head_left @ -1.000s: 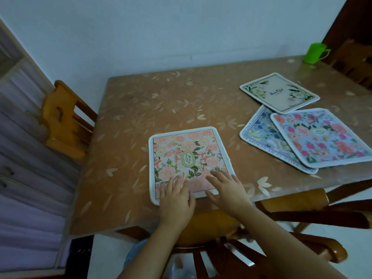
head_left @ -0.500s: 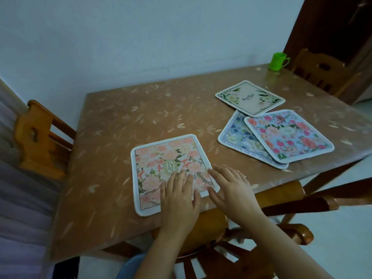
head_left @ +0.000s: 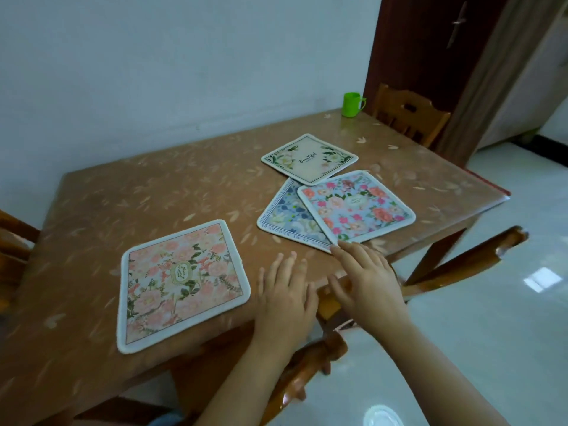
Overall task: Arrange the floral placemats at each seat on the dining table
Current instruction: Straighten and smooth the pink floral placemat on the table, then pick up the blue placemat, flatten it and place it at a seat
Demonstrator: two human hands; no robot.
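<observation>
A pink floral placemat [head_left: 181, 284] lies flat near the front edge of the brown dining table [head_left: 159, 192]. Further right, a blue mat with pink roses [head_left: 356, 206] overlaps a blue-and-white mat [head_left: 287, 216]. A cream mat with green leaves [head_left: 310, 158] lies behind them. My left hand [head_left: 284, 298] hovers open over the table edge, just right of the pink mat and off it. My right hand [head_left: 365, 278] is open, its fingertips at the near corner of the overlapped mats. Neither hand holds anything.
A green cup [head_left: 353, 104] stands at the table's far right corner. Wooden chairs stand at the far right [head_left: 408, 115], at the left edge [head_left: 12, 241] and below my hands [head_left: 310, 364]. A dark door [head_left: 430, 50] and white tiled floor [head_left: 491, 318] lie to the right.
Both hands have left the pink placemat and moved right along the front edge; the right hand now reaches the overlapped mats. The camera has swung to the right.
</observation>
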